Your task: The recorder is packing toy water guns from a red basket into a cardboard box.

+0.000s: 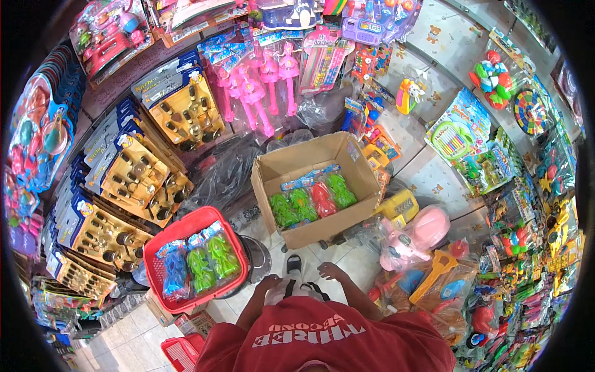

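My left hand (269, 282) hangs at my left thigh near the red plastic basket; its fingers are foreshortened, so I cannot tell how they are set. Out in front of my right hip is my right hand (332, 271), holding nothing, with its fingers apart. The red basket (149, 267) holds bagged toys, one blue (176, 275) and two green (201, 269), with printed header cards. Ahead of me stands an open cardboard box (325, 228). Inside it lie three green bagged toys (343, 190) and a red one (324, 200).
Kitchen play sets (186, 111) hang in rows on the left. Pink bagged toys (251, 93) hang ahead. A pink ride-on-like toy (409, 237) and an orange toy piece (433, 275) lie in plastic on the right. Another red basket (182, 352) sits behind on the tiled floor (125, 342).
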A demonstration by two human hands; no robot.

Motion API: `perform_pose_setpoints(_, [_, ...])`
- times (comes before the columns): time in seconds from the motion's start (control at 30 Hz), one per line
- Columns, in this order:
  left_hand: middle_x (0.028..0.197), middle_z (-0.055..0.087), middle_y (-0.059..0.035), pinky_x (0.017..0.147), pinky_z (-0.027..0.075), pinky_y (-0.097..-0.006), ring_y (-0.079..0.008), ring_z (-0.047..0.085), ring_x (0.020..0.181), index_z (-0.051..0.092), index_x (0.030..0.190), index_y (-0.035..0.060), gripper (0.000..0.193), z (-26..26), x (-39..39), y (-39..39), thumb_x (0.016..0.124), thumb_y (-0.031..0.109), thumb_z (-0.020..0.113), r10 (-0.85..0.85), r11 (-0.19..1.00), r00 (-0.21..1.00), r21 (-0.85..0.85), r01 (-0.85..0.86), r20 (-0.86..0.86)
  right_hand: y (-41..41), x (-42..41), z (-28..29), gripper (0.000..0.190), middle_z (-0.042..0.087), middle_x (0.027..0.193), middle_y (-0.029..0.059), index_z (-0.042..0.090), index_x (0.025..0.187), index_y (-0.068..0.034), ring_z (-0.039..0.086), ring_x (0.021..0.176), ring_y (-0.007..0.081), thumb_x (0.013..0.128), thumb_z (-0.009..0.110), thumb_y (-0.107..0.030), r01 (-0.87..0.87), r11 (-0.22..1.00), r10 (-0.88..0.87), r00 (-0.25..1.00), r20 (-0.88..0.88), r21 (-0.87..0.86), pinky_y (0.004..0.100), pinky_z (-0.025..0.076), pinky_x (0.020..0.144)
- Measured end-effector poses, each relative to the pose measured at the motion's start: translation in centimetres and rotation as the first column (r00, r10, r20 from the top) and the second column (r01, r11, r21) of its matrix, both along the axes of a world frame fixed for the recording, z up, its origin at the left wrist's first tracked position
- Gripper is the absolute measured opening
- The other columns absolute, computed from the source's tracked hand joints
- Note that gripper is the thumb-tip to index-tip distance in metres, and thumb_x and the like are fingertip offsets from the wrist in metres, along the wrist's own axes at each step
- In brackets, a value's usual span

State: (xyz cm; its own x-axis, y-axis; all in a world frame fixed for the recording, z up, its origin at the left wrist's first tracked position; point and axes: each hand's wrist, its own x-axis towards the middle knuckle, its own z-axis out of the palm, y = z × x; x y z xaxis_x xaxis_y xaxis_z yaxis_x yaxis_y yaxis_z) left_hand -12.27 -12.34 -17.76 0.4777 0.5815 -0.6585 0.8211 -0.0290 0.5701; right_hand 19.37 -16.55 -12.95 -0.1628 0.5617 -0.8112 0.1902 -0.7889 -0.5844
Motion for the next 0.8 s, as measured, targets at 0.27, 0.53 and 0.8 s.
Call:
perform_pose_setpoints(0.27, [0.117, 0.055, -0.0128, 0.092, 0.039, -0.0368, -0.0295, 0.051, 0.107, 0.060, 0.106, 0.0104, 0.043, 2.1, -3.0, -8.2, 0.084, 0.045, 0.047, 0.269, 0.961, 0.960, -0.084, -0.263, 0.073, -8.9, -2.3, -1.5, 0.031, 0.061, 0.084, 0.0045, 0.056, 0.097, -0.014, 0.059, 0.071, 0.0170, 0.079, 0.062, -0.037, 0.095, 0.991, -0.098, 0.995, -0.023, -0.096, 0.0357, 0.046, 0.061])
perform_pose_setpoints(0.53, [0.097, 0.063, -0.0107, 0.078, 0.046, -0.0325, -0.0233, 0.060, 0.089, 0.057, 0.109, 0.0113, 0.029, 9.3, -8.2, -13.0, 0.085, 0.028, 0.053, 0.508, 0.842, 0.801, 0.017, -0.540, 0.317, -12.4, -8.6, 0.3, 0.032, 0.062, 0.086, 0.0044, 0.056, 0.100, -0.012, 0.059, 0.074, 0.0170, 0.079, 0.061, -0.036, -0.027, 0.996, 0.025, 0.999, -0.020, -0.083, 0.0335, 0.047, 0.063])
perform_pose_setpoints(0.8, [0.096, 0.060, -0.0083, 0.076, 0.045, -0.0297, -0.0145, 0.056, 0.084, 0.052, 0.113, 0.0058, 0.028, 17.0, -14.0, -12.0, 0.089, 0.020, 0.050, 0.452, 0.805, 0.616, 0.004, -0.593, 0.645, -5.4, -17.8, 7.9, 0.025, 0.060, 0.083, 0.0008, 0.058, 0.094, -0.008, 0.057, 0.077, 0.0102, 0.083, 0.058, -0.030, -0.203, 0.925, 0.258, 0.956, -0.141, 0.320, 0.0245, 0.044, 0.065])
